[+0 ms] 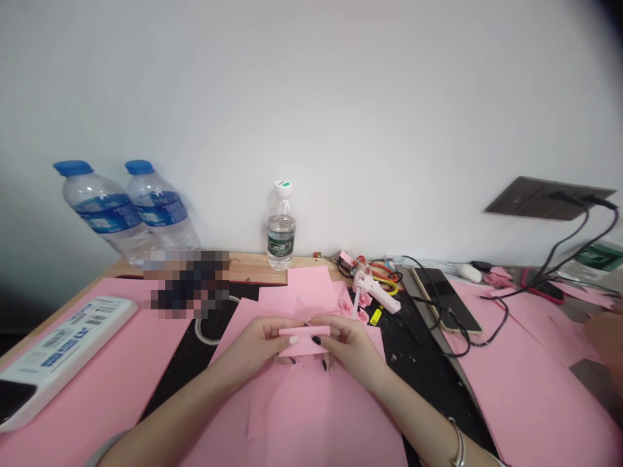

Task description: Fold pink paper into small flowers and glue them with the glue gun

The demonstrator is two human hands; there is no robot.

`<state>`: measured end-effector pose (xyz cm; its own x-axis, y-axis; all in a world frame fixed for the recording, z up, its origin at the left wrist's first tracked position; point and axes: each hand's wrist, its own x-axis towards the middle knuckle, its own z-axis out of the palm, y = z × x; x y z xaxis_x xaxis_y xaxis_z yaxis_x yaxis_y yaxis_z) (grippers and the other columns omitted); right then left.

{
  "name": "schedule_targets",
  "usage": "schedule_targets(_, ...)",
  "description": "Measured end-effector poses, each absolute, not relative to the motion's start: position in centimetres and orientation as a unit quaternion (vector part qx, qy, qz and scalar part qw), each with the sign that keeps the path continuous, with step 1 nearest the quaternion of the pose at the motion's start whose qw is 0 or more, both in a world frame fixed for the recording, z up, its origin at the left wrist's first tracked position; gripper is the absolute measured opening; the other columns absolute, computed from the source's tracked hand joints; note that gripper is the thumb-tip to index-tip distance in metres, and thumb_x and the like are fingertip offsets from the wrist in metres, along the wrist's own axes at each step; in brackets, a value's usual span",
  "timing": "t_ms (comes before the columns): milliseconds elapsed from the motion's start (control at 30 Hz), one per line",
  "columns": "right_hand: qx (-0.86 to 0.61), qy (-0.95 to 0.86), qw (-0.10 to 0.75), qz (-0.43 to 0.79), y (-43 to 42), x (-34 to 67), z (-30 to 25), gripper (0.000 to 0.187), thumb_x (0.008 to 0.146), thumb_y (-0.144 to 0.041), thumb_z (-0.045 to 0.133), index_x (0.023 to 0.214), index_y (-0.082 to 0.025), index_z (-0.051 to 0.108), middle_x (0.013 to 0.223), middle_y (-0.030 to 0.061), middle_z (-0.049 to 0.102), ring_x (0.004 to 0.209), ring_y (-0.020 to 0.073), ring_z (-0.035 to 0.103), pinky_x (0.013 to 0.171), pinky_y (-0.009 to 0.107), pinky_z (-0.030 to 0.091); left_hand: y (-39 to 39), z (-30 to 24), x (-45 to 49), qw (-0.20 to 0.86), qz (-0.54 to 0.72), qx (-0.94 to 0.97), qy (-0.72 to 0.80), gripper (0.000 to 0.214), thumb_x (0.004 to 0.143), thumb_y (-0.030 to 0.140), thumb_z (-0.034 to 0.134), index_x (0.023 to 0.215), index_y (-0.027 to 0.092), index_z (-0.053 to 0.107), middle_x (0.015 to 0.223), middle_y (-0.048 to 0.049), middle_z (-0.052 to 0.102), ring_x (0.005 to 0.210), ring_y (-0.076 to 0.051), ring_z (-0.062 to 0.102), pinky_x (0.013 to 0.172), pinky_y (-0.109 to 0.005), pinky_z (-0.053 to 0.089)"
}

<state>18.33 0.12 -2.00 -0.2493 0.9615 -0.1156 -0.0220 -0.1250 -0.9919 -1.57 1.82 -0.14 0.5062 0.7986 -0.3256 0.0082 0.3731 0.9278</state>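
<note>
Your left hand [257,345] and right hand [346,347] pinch a pink paper strip [302,341] between them, over a pink card sheet [311,415] | risk: a loose pinch lets it slip (glue gun [370,290] close by; nozzle could mark paper)

The pink paper strip [304,340] looks matt and smooth, the water bottle [281,227] is glossy clear plastic, and the counter [257,268] is smooth pale wood.
</note>
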Motion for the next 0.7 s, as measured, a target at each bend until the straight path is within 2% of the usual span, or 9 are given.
schedule_targets(333, -0.466, -0.521, 0.412, 0.584, 0.00, 18.31, -1.86, 0.022, 0.074, -0.026, 0.068, 0.095, -0.017, 0.068, 0.053, -0.0057, 0.058, 0.034, 0.0097, 0.052, 0.036, 0.022, 0.043, 1.66, -0.31, -1.58, 0.705, 0.279, 0.494, 0.426, 0.033, 0.073, 0.028, 0.071, 0.105, 0.020, 0.072, 0.090, -0.0051, 0.074, 0.081, -0.021, 0.067, 0.070, -0.030, 0.054)
schedule_targets(500, -0.469, -0.525, 0.409, 0.581, -0.02, 18.31, -1.90, 0.022, 0.074, -0.025, 0.066, 0.094, -0.016, 0.068, 0.050, -0.0063, 0.055, 0.034, 0.0107, 0.051, 0.037, 0.023, 0.043, 1.56, -0.18, -1.40, 0.686, 0.274, 0.516, 0.433, 0.024, 0.073, 0.025, 0.069, 0.096, 0.019, 0.073, 0.081, -0.0028, 0.072, 0.077, -0.020, 0.067, 0.064, -0.027, 0.052)
schedule_targets(700, -0.463, -0.534, 0.405, 0.580, 0.03, 18.30, -1.69, 0.017, 0.075, -0.024, 0.065, 0.090, -0.018, 0.068, 0.053, -0.0051, 0.057, 0.035, 0.0104, 0.051, 0.036, 0.022, 0.043, 1.49, 0.31, -1.19, 0.686, 0.265, 0.514, 0.442, 0.020, 0.072, 0.029, 0.069, 0.087, 0.017, 0.074, 0.076, -0.0034, 0.071, 0.075, -0.021, 0.067, 0.065, -0.029, 0.051)
